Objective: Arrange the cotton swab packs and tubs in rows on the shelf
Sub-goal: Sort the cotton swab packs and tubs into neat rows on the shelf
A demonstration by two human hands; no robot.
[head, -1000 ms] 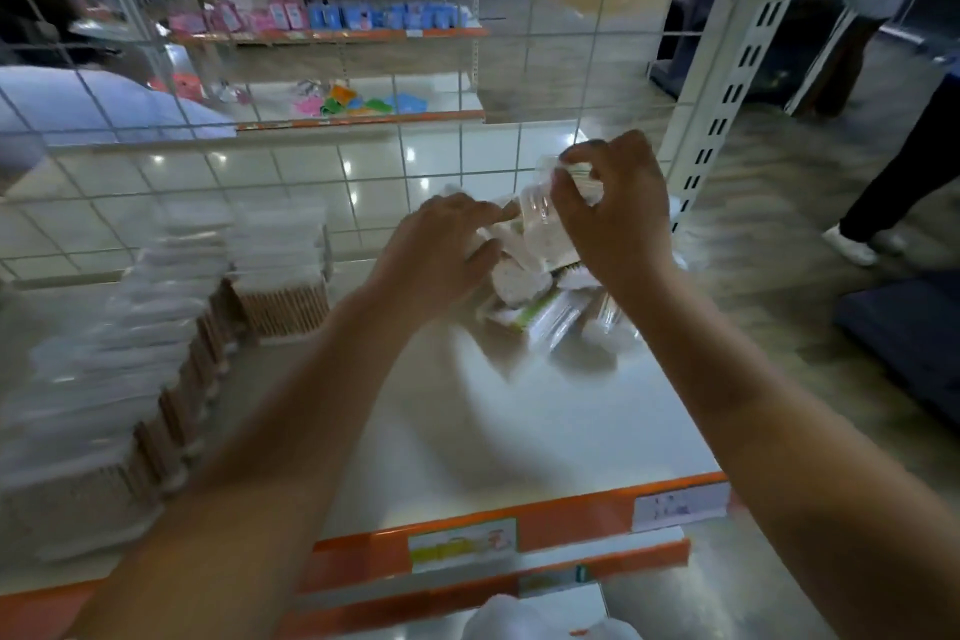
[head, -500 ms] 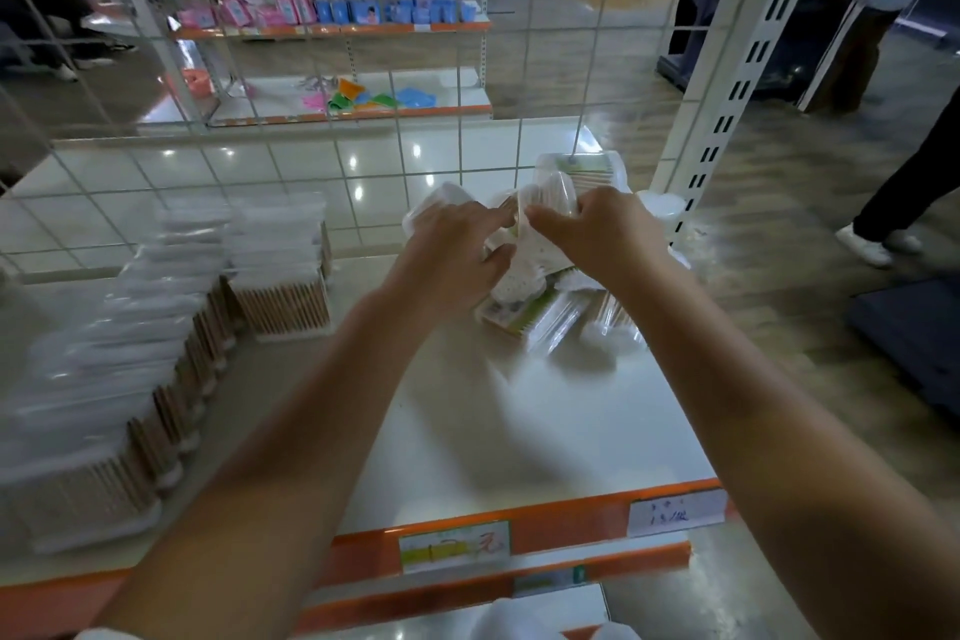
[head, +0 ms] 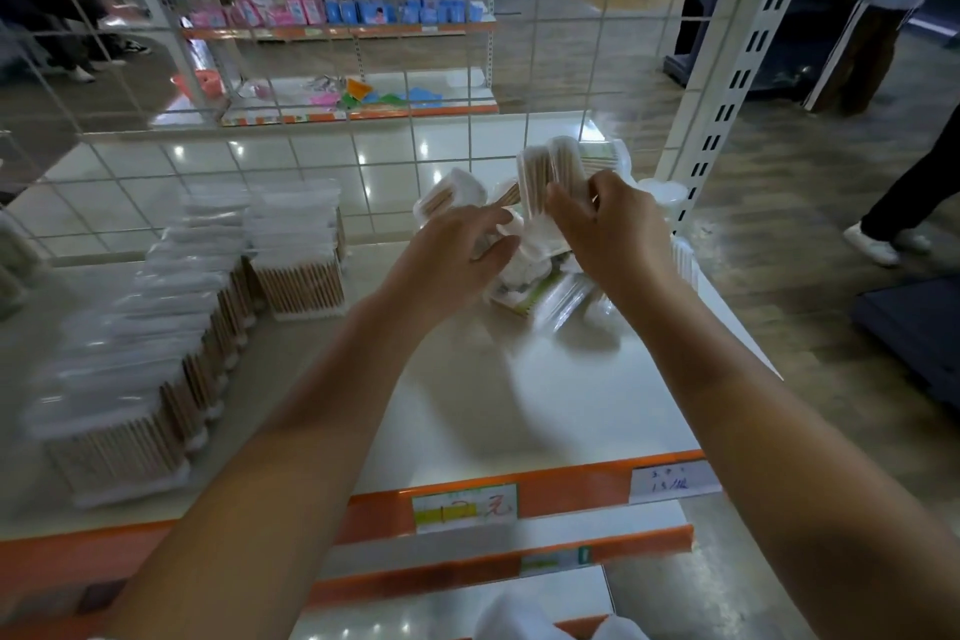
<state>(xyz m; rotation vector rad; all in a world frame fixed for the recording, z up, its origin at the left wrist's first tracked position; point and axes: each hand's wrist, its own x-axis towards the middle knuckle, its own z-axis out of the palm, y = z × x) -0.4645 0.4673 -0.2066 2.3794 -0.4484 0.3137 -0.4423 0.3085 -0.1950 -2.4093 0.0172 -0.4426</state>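
Hands were deep in the loose pile point(head: 540, 276) at the shelf's point(head: 519, 395) 1 o'clock corner; right hand point(head: 608, 234) pinched two upright swab packs point(head: 550, 172), left hand point(head: 457, 250) hovered relaxed beside them. Stacked tubs point(head: 296, 250) lined 9 o'clock.

Clear swab packs point(head: 298, 276) stand rowed at left; loose tubs point(head: 537, 182) heaped at right rear of shelf point(head: 519, 405)
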